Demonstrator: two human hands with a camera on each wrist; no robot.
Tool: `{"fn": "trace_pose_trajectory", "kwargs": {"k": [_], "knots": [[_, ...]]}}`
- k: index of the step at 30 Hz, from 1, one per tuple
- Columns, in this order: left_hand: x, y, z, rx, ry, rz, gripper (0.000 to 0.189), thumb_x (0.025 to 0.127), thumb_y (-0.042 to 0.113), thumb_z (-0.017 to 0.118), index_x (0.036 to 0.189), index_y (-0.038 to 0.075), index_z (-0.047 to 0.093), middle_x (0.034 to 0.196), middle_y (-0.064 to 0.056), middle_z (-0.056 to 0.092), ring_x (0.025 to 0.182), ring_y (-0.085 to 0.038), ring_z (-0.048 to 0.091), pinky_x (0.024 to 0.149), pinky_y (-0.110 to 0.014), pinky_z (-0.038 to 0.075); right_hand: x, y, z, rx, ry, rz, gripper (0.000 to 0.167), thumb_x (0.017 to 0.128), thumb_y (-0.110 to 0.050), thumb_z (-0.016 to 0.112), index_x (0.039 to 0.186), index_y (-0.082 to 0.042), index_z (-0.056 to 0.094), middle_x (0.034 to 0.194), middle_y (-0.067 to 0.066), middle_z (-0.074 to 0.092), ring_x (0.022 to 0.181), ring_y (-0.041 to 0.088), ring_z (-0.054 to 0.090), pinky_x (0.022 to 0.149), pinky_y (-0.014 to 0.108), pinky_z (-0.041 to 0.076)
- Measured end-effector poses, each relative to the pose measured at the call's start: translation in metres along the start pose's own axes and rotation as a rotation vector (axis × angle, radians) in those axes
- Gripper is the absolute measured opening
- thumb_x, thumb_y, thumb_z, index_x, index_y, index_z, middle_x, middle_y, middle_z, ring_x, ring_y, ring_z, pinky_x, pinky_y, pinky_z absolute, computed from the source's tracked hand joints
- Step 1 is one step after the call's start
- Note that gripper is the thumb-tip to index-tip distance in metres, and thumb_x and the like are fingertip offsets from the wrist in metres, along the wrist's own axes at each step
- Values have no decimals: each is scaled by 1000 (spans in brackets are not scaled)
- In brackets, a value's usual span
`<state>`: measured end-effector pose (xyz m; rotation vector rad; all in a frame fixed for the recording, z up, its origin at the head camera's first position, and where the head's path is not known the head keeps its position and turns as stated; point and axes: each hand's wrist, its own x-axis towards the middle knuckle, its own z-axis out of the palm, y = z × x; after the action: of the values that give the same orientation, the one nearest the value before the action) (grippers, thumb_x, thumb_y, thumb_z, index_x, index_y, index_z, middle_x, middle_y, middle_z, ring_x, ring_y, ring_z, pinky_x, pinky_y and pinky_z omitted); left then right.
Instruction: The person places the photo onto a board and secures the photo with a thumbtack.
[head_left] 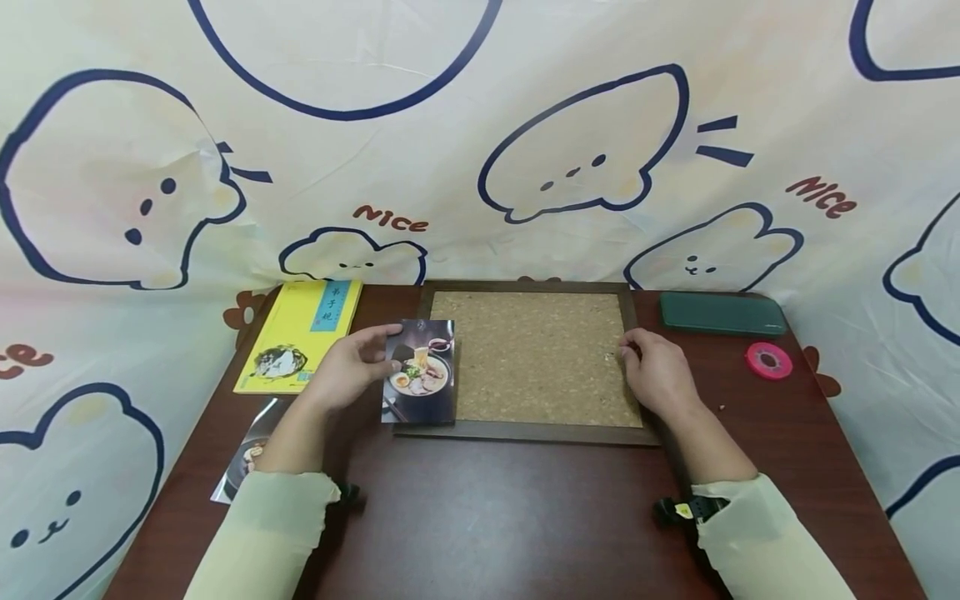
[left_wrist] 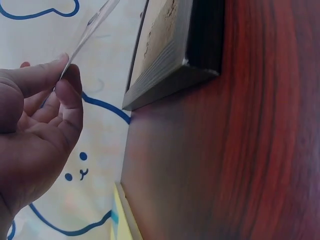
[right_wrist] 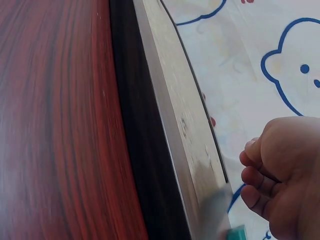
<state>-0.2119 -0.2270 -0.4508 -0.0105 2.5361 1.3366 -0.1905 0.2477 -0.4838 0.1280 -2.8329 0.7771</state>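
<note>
My left hand [head_left: 348, 371] pinches a photo print of a noodle bowl [head_left: 431, 400] between thumb and fingers. The print is upright over the left side of a cork board [head_left: 540, 358] with a dark wooden frame. In the left wrist view the print [left_wrist: 90, 32] appears nearly edge-on, raised above the table. My right hand [head_left: 660, 371] is at the board's right edge, its fingers curled and thumb against the forefinger. In the right wrist view the right hand [right_wrist: 285, 175] is above the cork; anything tiny at its fingertips cannot be made out.
A yellow book [head_left: 281, 333] lies at the back left, with another photo print [head_left: 238, 467] partly under the left forearm. At the back right are a dark green case [head_left: 722, 313] and a round pink container [head_left: 768, 360]. A patterned cloth [head_left: 450, 167] hangs behind the table.
</note>
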Motion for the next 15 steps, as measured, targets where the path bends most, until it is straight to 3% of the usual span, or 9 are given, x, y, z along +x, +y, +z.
{"fn": "trace_pose_trajectory", "kwargs": {"k": [7, 15], "knots": [[10, 6, 11, -17, 18, 25, 50, 96, 22, 74, 143, 29, 62, 148, -11, 56, 127, -33, 57, 103, -53, 50, 10, -14, 15, 21, -11, -36, 11, 103, -12, 61, 106, -5, 70, 101, 16, 71, 93, 33, 67, 83, 52, 52], [26, 11, 22, -41, 57, 46, 44, 99, 19, 71, 141, 27, 64, 143, -9, 59, 127, -30, 58, 105, -52, 49, 21, -36, 25, 60, -73, -3, 16, 105, -15, 59, 110, -7, 71, 101, 11, 71, 90, 29, 65, 80, 48, 52]]}}
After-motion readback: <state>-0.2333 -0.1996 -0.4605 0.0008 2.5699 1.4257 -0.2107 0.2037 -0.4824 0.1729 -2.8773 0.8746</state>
